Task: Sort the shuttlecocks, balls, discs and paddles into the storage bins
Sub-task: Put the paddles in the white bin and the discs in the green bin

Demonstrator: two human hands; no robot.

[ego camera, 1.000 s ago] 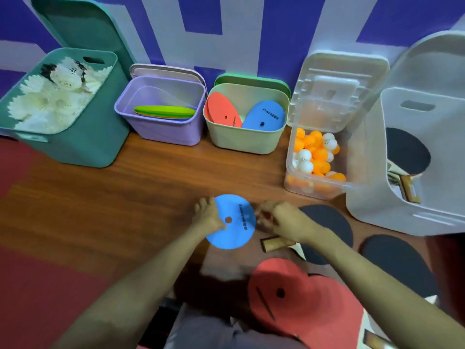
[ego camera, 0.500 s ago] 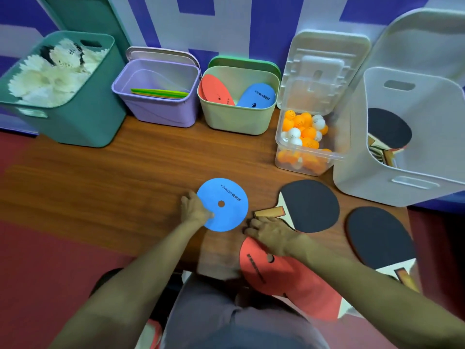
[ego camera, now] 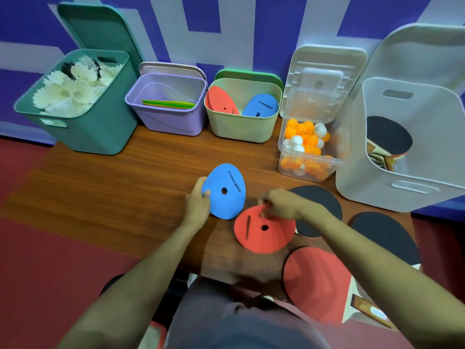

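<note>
Pinching the blue disc (ego camera: 227, 195) by its left rim with your left hand (ego camera: 198, 206) and the red disc (ego camera: 264, 234) by its top rim with your right hand (ego camera: 283, 204), over the table (ego camera: 120, 187), you likely found both thin, light and bendy, best taken by the edge.

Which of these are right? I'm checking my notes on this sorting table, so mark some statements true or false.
The left hand holds a blue disc. True.
The right hand is empty. False: it pinches a red disc.
The clear box holds orange and white balls. True.
The shuttlecocks fill the purple bin. False: they fill the teal bin.
</note>
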